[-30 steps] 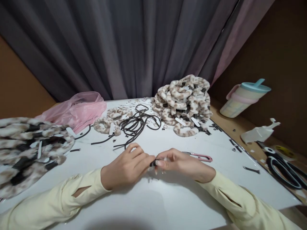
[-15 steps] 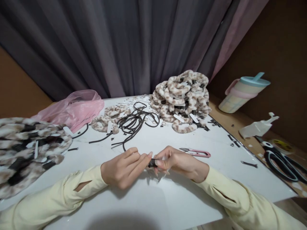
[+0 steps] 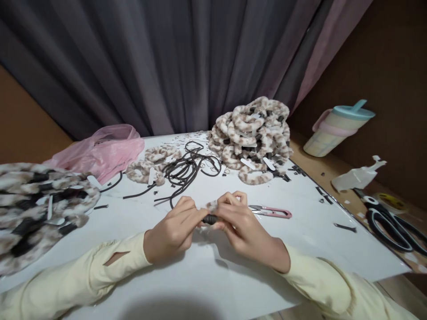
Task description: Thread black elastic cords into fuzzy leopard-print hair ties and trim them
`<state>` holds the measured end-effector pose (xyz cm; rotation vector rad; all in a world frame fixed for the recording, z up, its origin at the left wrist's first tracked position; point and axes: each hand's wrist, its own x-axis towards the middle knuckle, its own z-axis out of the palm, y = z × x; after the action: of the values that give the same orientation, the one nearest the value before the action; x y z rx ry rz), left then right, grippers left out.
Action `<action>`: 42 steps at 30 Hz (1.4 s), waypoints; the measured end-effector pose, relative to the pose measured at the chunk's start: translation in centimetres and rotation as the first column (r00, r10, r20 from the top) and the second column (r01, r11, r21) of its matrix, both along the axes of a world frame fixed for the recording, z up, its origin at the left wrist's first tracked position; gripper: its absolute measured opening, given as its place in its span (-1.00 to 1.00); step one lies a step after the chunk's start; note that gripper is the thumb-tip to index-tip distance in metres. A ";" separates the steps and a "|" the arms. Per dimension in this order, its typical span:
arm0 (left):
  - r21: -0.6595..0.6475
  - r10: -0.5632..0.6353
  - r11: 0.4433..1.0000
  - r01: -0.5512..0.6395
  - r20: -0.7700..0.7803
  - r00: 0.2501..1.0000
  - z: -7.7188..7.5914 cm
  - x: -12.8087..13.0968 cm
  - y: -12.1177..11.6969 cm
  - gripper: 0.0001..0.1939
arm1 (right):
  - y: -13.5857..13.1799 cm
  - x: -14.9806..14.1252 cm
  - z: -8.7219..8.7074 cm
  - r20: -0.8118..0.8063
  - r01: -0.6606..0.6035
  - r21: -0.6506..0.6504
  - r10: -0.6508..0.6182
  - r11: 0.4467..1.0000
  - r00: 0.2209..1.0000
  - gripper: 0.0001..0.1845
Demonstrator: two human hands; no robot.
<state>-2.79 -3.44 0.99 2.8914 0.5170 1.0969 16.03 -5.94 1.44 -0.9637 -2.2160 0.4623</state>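
Observation:
Between my hands is a small fluffy, spotted fur piece [image 3: 211, 205] with a black cord wrapping [image 3: 210, 219] coiled round it; most of the piece is covered by my fingers. My left hand [image 3: 172, 229] is closed, its fingertips pinching the left end of the wrapping. From the other side my right hand [image 3: 245, 229] grips the piece, fingers bent over the top and thumb below. A loose tangle of black cord [image 3: 182, 171] lies just beyond my left hand. Close behind my right hand are pink-handled thread snips [image 3: 274, 212].
Fluffy spotted rings with black wrappings and white tags form a pile [image 3: 253, 133] at the back right and another heap [image 3: 30, 213] at the left. Behind the left heap lies a pink plastic bag [image 3: 110, 149]. Black scissors [image 3: 388, 229] and a tumbler [image 3: 330, 132] stand at the right.
My right hand has turned so its fingers bend over the top of the wrapped piece, and some spotted fur now shows above the wrapping. My left hand has curled in more, still pinching.

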 end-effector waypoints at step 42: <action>-0.365 -0.090 0.926 0.092 0.023 0.996 1.1 0.2 0.2 -0.72 | -0.3 0.4 -0.5 0.145 0.015 0.283 -0.058 0.959 0.988 -0.78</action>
<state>-2.56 -3.19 2.11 2.5589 0.5173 0.8851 16.44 -6.21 0.95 -0.9090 -2.3164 0.0526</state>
